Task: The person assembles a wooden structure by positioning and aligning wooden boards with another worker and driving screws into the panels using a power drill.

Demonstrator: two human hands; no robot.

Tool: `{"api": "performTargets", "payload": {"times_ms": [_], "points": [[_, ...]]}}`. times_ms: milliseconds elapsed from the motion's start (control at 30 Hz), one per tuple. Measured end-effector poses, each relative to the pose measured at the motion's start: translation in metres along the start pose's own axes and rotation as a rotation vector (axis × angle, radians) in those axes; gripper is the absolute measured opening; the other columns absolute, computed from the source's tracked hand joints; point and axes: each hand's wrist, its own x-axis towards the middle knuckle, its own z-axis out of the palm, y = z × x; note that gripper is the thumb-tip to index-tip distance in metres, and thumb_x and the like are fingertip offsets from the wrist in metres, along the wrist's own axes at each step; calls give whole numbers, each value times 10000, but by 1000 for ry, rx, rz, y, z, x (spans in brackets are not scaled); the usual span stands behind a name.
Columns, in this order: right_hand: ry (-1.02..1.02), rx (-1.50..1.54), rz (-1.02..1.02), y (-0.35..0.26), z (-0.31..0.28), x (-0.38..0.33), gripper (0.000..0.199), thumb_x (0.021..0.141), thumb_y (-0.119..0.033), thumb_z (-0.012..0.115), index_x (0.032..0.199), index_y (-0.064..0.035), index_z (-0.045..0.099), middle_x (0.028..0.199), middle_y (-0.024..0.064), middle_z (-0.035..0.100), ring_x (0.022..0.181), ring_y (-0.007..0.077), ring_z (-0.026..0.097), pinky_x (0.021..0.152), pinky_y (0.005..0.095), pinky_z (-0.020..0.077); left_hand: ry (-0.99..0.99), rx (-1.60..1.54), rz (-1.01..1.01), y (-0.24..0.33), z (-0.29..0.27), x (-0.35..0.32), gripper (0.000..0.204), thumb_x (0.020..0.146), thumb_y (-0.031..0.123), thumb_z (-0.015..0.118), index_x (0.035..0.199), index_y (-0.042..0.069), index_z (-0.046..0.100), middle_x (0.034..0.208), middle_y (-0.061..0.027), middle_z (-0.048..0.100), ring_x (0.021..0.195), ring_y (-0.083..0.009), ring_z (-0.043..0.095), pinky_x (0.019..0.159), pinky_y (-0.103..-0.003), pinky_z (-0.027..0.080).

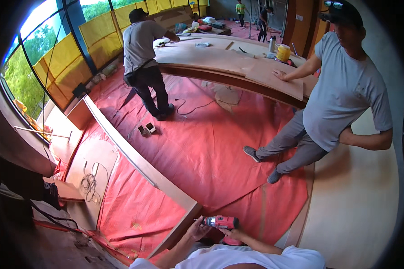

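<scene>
Near the lower edge, a red and black cordless drill (222, 222) lies level, with its chuck pointing left. My right hand (231, 233) is closed round its grip, just below the motor housing. At the chuck end, my left hand (198, 230) has its fingers drawn together by the drill's tip. Whatever those fingers pinch is too small to make out. Right beside my left hand stands the near end of a long, curved wooden frame (166, 190), which runs away to the far left.
Red sheeting (202, 166) covers the floor. On the right, a person in a grey shirt (345, 89) leans a hand on a long curved wooden worktop (220, 60). Another person (141, 49) works at its far left end. A pale board (354, 193) lies at right; coiled cable (90, 186) at left.
</scene>
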Motion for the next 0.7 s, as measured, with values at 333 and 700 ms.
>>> {"api": "performTargets", "payload": {"times_ms": [333,700], "points": [[-29,382,198,-52,-94,-26,217,791,-296,663,829,-95,593,691,2,599,596,95,598,489,233,452,96,226,-19,-12,110,20,263,871,304,568,1001,80,524,985,-81,584,943,-200,572,916,-379,439],[-12,524,260,-32,-140,-20,139,785,-216,653,820,-101,582,590,-26,528,488,76,496,452,222,413,46,226,-78,-32,110,99,272,868,322,569,980,74,544,905,-72,616,852,-207,611,833,-361,492]]}}
